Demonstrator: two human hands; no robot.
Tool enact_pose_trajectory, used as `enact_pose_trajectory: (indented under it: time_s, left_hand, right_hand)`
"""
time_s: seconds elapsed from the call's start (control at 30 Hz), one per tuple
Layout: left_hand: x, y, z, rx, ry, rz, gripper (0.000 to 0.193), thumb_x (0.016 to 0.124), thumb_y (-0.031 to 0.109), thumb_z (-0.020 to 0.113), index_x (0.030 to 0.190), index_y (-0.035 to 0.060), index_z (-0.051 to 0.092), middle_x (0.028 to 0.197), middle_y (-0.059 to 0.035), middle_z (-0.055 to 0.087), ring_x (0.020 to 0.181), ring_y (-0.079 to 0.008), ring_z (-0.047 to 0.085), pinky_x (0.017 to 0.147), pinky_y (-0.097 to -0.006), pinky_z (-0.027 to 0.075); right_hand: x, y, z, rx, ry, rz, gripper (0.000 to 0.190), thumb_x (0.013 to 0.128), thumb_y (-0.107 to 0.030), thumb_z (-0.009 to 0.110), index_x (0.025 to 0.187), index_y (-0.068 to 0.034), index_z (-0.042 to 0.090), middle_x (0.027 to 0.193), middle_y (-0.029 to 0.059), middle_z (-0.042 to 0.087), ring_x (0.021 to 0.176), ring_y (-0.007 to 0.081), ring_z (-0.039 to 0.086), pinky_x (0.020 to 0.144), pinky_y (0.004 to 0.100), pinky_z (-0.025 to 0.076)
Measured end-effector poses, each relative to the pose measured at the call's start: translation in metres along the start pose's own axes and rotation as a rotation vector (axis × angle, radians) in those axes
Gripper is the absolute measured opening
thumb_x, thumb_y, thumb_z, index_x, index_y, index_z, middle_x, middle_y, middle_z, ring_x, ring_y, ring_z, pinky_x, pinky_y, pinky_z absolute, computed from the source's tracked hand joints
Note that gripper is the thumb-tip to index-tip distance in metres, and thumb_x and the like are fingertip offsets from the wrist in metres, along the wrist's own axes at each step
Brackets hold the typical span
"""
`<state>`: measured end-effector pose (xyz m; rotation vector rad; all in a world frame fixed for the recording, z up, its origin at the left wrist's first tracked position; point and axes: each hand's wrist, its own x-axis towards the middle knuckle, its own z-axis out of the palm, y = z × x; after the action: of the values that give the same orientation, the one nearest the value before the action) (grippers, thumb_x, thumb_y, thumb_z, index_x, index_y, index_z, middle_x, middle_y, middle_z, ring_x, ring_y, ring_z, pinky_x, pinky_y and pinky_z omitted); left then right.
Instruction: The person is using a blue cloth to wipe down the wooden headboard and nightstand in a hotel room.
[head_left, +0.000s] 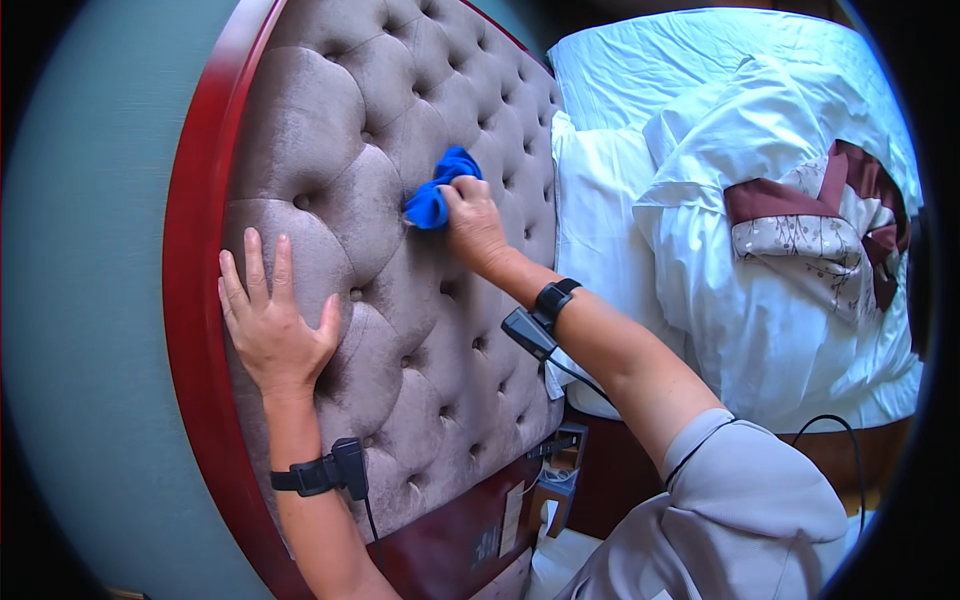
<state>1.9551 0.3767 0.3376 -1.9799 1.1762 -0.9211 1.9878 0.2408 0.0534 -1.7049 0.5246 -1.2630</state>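
Note:
A grey-beige, button-tufted velvet headboard panel (397, 315) fills the middle of the view, edged by a glossy red wooden frame (193, 247). Bunched in my right hand (474, 225) is a blue cloth (442, 191), held against the upholstery near the panel's middle. My left hand (279, 322) rests flat with fingers spread on the tufted fabric, its fingertips close to the red frame. Nothing is held in that hand. Each forearm carries a black strap with a small wired device. The part of the cloth inside my fist is hidden.
To the right a bed with white sheets (607, 195) bears a rumpled white duvet (697, 285) and a patterned maroon-and-cream textile (799, 232). Below the panel stand a small organiser box (559, 469) and a red wood panel with a switch plate (512, 517). A blue-green wall (90, 300) lies left.

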Motion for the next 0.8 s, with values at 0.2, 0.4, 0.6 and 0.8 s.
enact_pose_trajectory:
  time_s: [0.2,0.4,0.6,0.8]
  left_hand:
    - [0.005,0.004,0.002,0.002,0.023,-0.018,0.091,0.069,0.035,0.080,0.152,0.0230,0.046,0.164,-0.0058,0.034,0.149,-0.0384,0.032,0.117,-0.0545,0.035]
    - [0.005,0.013,0.006,0.014,0.019,-0.050,0.089,0.069,0.032,0.078,0.152,0.0218,0.046,0.164,-0.0061,0.035,0.148,-0.0389,0.034,0.117,-0.0532,0.036]
    - [0.004,0.010,0.007,0.005,0.049,-0.049,0.088,0.068,0.030,0.077,0.150,0.0202,0.048,0.162,-0.0071,0.037,0.146,-0.0393,0.036,0.116,-0.0532,0.036]
    - [0.007,0.014,0.011,-0.034,0.066,-0.043,0.088,0.067,0.031,0.078,0.150,0.0203,0.049,0.161,-0.0068,0.039,0.145,-0.0384,0.038,0.115,-0.0528,0.037]
  right_hand:
    - [-0.108,0.067,0.008,-0.108,-0.150,0.392,0.043,0.076,0.002,0.062,0.119,-0.001,0.060,0.117,0.0225,0.054,0.109,0.0445,0.054,0.094,0.0526,0.047]
    - [-0.101,0.023,-0.019,0.284,-0.133,0.468,0.038,0.072,0.000,0.057,0.109,0.007,0.055,0.099,0.0285,0.055,0.099,0.0462,0.054,0.089,0.0512,0.044]
    - [0.050,-0.033,-0.013,0.292,0.127,-0.122,0.052,0.071,0.002,0.059,0.123,0.004,0.053,0.121,0.0248,0.054,0.109,0.0436,0.052,0.097,0.0485,0.044]
    - [0.049,0.074,0.012,-0.177,0.053,0.134,0.042,0.077,0.000,0.059,0.119,-0.003,0.060,0.126,0.0176,0.056,0.112,0.0398,0.055,0.091,0.0490,0.047]
